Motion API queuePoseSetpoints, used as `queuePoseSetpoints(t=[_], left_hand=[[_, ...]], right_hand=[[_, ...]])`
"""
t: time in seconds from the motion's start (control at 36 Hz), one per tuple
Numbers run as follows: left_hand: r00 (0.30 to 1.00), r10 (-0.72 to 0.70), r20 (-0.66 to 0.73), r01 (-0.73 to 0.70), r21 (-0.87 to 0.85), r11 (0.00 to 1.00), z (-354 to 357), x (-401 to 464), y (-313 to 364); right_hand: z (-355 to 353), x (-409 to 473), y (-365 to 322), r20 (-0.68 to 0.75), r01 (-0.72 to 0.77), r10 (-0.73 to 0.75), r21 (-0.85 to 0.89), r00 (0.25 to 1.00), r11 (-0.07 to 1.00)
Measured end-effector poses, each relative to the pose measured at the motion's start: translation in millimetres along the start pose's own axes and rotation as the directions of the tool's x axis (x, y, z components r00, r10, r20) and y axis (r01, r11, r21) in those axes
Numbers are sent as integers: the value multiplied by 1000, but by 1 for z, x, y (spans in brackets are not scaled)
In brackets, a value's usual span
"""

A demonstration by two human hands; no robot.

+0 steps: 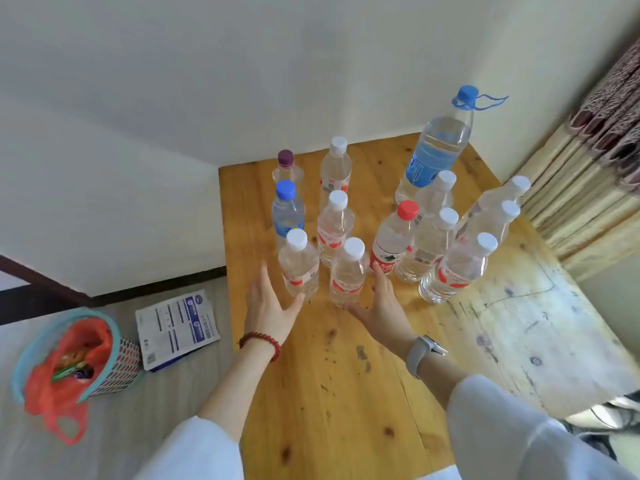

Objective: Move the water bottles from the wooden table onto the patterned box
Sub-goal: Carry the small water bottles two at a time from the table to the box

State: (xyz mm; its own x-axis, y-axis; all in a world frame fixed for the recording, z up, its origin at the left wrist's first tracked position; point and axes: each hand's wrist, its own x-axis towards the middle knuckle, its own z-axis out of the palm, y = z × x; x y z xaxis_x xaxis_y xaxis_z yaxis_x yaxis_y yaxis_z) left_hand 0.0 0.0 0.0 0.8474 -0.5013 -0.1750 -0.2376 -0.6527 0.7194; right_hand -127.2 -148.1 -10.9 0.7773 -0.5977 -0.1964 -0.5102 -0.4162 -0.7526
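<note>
Several clear water bottles stand upright on the wooden table (322, 393). Nearest me are two white-capped bottles, one on the left (299, 268) and one on the right (348, 275). My left hand (268, 306) is open just left of the left one, thumb close to its base. My right hand (382, 306) is open just right of the right one, fingers near a red-capped bottle (393, 242). A tall blue-capped bottle (438, 147) stands at the back. No patterned box is in view.
A basket (114, 362) with an orange bag sits on the floor at the left, beside a white and blue packet (176, 327). The table's right part (540, 323) is worn and pale. A curtain (609, 109) hangs at the far right.
</note>
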Motion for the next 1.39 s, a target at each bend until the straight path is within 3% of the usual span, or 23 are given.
queuePoseSetpoints(t=[0.33, 0.5, 0.81, 0.94, 1.19, 1.31, 1.39], left_hand=[[998, 29, -48, -39, -234, 971, 33, 49, -2], [994, 69, -84, -90, -280, 956, 34, 41, -1], [988, 149, -41, -153, -384, 910, 20, -40, 6], [970, 237, 57, -204, -348, 915, 22, -90, 20], [849, 374, 373, -285, -272, 919, 66, -190, 53], [740, 443, 506, -385, -221, 896, 107, -242, 84], [616, 506, 603, -467, -237, 852, 144, -288, 111]], right_hand=[[3, 46, 20, 91, 34, -49, 161, 995, 986], [-4, 39, 17, 49, 49, -63, 241, 997, 969], [-29, -58, 9, -64, 28, -18, 175, 998, 984], [-39, -132, 4, -122, -78, 91, 102, 988, 992], [-54, -280, 39, -314, -373, 378, 78, 871, 925], [-73, -353, 67, -428, -461, 474, 141, 770, 876], [-89, -412, 92, -507, -518, 543, 205, 670, 831]])
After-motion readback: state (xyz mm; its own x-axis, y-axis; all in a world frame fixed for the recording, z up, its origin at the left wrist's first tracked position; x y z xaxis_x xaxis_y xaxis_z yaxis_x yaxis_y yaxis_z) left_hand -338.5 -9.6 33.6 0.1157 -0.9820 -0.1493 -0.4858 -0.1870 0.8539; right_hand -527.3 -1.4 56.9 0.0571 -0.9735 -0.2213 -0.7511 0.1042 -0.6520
